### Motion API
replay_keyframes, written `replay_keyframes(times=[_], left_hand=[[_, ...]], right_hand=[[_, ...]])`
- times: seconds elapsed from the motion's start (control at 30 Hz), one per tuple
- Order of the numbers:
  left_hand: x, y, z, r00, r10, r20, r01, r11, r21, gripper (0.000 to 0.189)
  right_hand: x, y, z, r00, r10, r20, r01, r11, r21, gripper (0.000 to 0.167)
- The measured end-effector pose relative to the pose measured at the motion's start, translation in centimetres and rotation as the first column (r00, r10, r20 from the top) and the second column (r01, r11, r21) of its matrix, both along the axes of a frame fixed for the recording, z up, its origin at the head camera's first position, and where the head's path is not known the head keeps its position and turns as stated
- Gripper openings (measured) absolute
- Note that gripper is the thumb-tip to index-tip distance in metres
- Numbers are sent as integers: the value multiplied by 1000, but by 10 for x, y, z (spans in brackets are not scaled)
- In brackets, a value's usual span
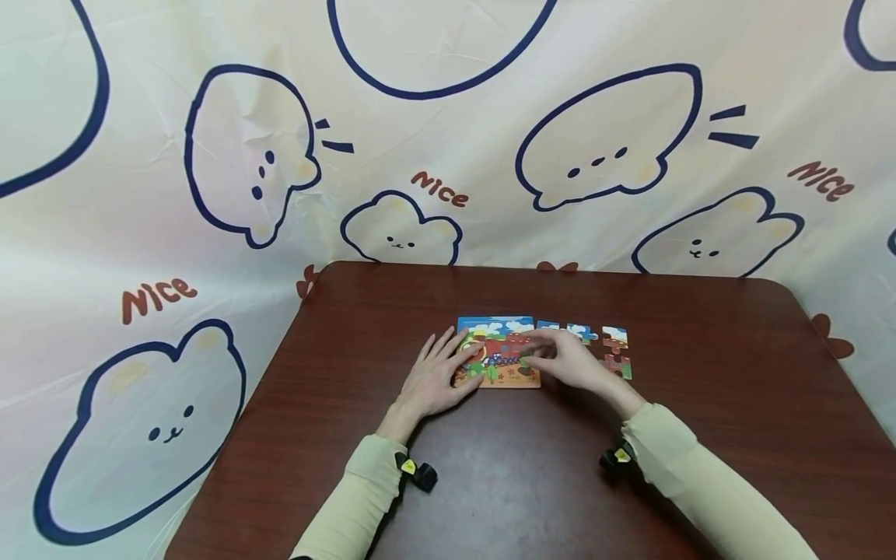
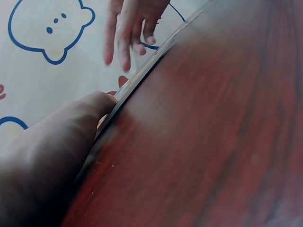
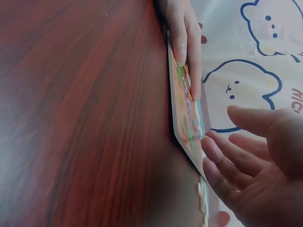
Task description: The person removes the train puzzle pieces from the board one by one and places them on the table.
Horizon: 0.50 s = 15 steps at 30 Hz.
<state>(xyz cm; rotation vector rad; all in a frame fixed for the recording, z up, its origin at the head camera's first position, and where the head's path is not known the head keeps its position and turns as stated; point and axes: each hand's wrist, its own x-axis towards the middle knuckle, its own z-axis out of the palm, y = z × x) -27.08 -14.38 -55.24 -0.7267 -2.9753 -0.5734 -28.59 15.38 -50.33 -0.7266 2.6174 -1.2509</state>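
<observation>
My left hand [image 1: 434, 379] rests spread on puzzle [image 1: 498, 361] left side, right hand [image 1: 570, 361] at its right edge, fingers parted, puzzle flat on tabletop [image 1: 497, 474], loose pieces [image 1: 617, 364] to the right

Booth with cartoon-print backdrop [image 1: 476, 140], table [image 1: 518, 474]

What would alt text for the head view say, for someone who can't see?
A person's left grip rests on a colourful picture puzzle; the right grip is at its right edge. Loose pieces lie beyond on the table.
</observation>
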Motion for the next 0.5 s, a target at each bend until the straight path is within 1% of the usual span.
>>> replay_keyframes(times=[0.13, 0.27, 0.4, 0.5], left_hand=[[0, 1, -1, 1000, 5, 9, -5, 1000, 5, 66], [0, 3, -1, 1000, 6, 20, -7, 1000, 7, 67], [0, 4, 0, 1000, 8, 16, -8, 1000, 8, 66], [0, 3, 1, 1000, 11, 4, -11, 1000, 6, 66]], right_hand=[[-9, -12, -3, 999, 32, 35, -31, 999, -25, 46], [-16, -21, -5, 998, 56, 25, -55, 998, -25, 46], [-18, -26, -7, 999, 51, 11, -51, 999, -6, 46], [-19, -28, -7, 1000, 25, 13, -25, 1000, 3, 45]])
